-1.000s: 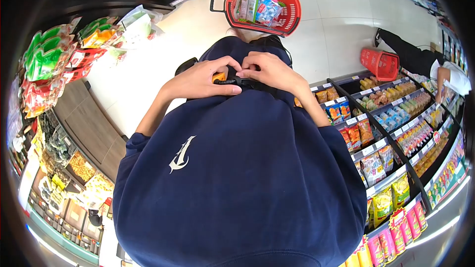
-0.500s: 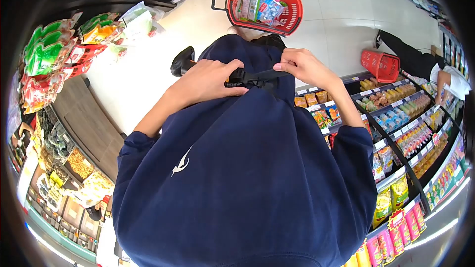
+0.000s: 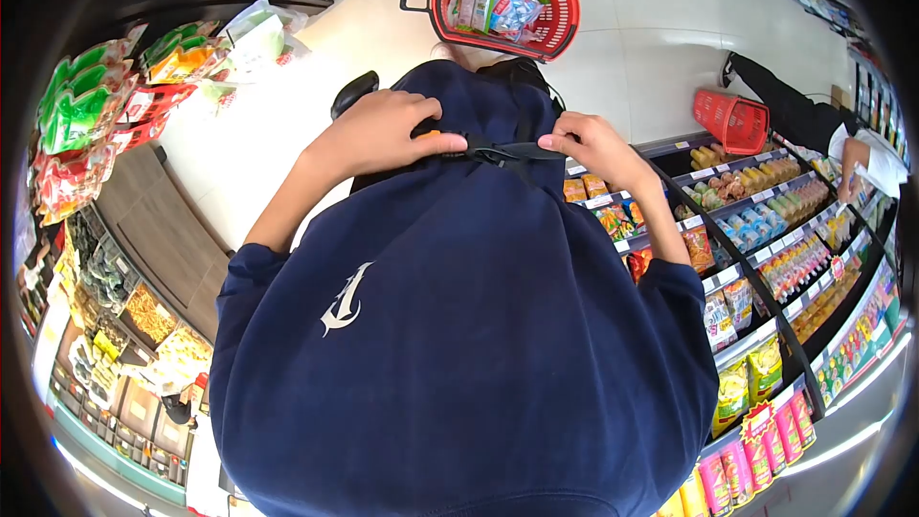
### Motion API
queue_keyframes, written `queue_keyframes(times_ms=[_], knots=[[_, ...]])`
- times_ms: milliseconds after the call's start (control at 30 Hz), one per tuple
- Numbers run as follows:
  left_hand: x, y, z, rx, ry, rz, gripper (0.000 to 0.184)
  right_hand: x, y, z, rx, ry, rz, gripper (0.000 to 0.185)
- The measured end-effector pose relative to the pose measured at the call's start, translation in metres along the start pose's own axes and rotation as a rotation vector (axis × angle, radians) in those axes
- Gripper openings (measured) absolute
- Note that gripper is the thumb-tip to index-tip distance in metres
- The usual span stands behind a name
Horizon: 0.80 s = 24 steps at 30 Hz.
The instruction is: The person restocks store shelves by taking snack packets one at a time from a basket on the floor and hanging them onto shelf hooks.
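The left hand [image 3: 375,132] has its thumb at the black waist buckle [image 3: 490,155] (whether it actually grips anything, I cannot tell), which lies across the navy top's [image 3: 469,325] waist. The right hand [image 3: 601,146], pinching the black strap [image 3: 525,148], has parted from the left since their fingertips met a second ago, so the strap seems drawn tighter.

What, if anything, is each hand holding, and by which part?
The right hand pinches the black strap between thumb and fingers, to the right of the buckle. The left hand is at the buckle's left side; its grip cannot be told.
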State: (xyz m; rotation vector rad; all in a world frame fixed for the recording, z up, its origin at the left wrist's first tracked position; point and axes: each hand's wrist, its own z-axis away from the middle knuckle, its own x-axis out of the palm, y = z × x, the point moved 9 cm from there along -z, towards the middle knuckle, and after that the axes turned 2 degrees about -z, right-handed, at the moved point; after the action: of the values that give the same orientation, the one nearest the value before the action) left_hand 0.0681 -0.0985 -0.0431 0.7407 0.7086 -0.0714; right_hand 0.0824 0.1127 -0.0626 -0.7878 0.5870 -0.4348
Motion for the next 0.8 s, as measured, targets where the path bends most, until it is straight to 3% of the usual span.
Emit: queue_keyframes(times_ms=[67, 100, 233, 367, 633, 800], knots=[[-0.005, -0.005, -0.004, 0.044, 0.108, 0.090, 0.057, 0.005, 0.005, 0.001, 0.014, 0.014, -0.031, 0.040], [-0.001, -0.006, -0.009, 0.000, -0.057, 0.254, 0.054, 0.005, 0.006, 0.000, -0.002, 0.038, -0.025, 0.040], [-0.013, -0.023, -0.012, -0.048, 0.101, 0.282, 0.056, 0.008, 0.016, 0.001, 0.032, 0.100, -0.045, 0.041], [-0.007, -0.031, -0.018, -0.024, 0.121, 0.260, 0.055, 0.014, 0.019, 0.002, 0.041, 0.116, -0.097, 0.042], [-0.019, -0.031, -0.035, 0.135, 0.203, 0.456, 0.040, 0.017, 0.031, 0.006, 0.142, 0.170, -0.190, 0.043], [-0.024, -0.036, -0.040, 0.117, 0.277, 0.454, 0.034, 0.014, 0.030, 0.010, 0.152, 0.200, -0.226, 0.042]])
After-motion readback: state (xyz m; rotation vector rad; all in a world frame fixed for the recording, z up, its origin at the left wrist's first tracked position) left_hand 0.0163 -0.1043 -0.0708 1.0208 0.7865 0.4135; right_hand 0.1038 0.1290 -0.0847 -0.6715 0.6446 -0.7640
